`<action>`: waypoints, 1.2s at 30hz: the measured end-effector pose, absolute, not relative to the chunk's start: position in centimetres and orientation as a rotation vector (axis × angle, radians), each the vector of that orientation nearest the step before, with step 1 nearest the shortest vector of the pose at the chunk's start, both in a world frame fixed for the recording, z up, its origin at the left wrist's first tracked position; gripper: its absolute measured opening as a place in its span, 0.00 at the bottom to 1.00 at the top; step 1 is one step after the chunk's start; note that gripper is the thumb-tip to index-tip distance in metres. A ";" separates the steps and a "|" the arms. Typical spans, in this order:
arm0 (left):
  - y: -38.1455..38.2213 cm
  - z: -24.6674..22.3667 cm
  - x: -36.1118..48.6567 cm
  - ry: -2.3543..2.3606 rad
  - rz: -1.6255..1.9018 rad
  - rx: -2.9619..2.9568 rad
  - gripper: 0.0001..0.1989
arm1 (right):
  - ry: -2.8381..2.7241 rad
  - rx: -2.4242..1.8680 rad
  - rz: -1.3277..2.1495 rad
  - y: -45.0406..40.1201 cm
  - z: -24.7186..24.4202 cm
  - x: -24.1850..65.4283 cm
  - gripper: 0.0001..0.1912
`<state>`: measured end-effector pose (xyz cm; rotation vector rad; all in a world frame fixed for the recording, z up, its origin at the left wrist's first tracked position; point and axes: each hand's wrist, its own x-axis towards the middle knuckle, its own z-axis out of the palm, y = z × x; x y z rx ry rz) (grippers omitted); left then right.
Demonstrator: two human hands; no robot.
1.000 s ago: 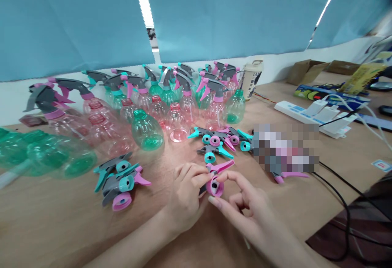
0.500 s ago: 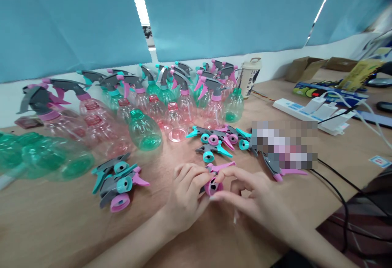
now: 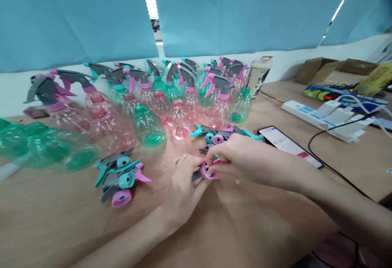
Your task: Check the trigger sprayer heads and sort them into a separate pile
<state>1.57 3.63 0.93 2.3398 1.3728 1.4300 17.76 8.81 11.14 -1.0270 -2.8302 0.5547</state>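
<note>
While the left hand (image 3: 183,180) has stayed put near the lower centre of the frame, the right hand (image 3: 234,153) has swung up and over. Half a second ago its index finger and thumb sat about the pink collar (image 3: 210,177) from the right; now its back faces up and its fingertips point down at the collar's mouth. Judgement: the work has passed from the rim to the inside of the collar, and is not finished.

Grip, left: curled round the grey body of the trigger sprayer head (image 3: 196,175), fingers above and thumb below, holding it firmly with the collar turned outward. Grip, right: finger and thumb drawn close together, touching at the collar's mouth. Whether they pinch the rim or a pale part inside, I cannot tell.

The view has shifted too. The phone (image 3: 288,145), right of centre, lies on the table (image 3: 55,231) just beyond the right forearm. Loose spray heads (image 3: 218,139) behind the right hand are partly covered by it; another cluster of spray heads (image 3: 113,184) lies left of centre, apart from both hands.
</note>
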 end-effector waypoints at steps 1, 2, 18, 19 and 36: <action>3.6 1.0 1.6 1.409 1.432 2.293 0.08 | -2.865 -1.004 0.528 9.2 11.6 17.3 0.05; 3.6 1.0 1.6 1.442 1.432 2.245 0.09 | -2.899 -0.986 0.525 9.7 12.1 16.8 0.05; 2.2 0.5 -0.3 1.559 1.397 1.893 0.11 | -2.987 -0.782 1.154 12.2 11.9 13.4 0.06; 2.2 0.5 -0.2 1.543 1.390 1.837 0.10 | -2.978 -0.799 1.176 12.3 11.8 13.4 0.06; 2.2 1.6 0.2 1.441 1.269 1.648 0.11 | -2.829 -0.670 0.837 12.2 13.9 15.1 0.07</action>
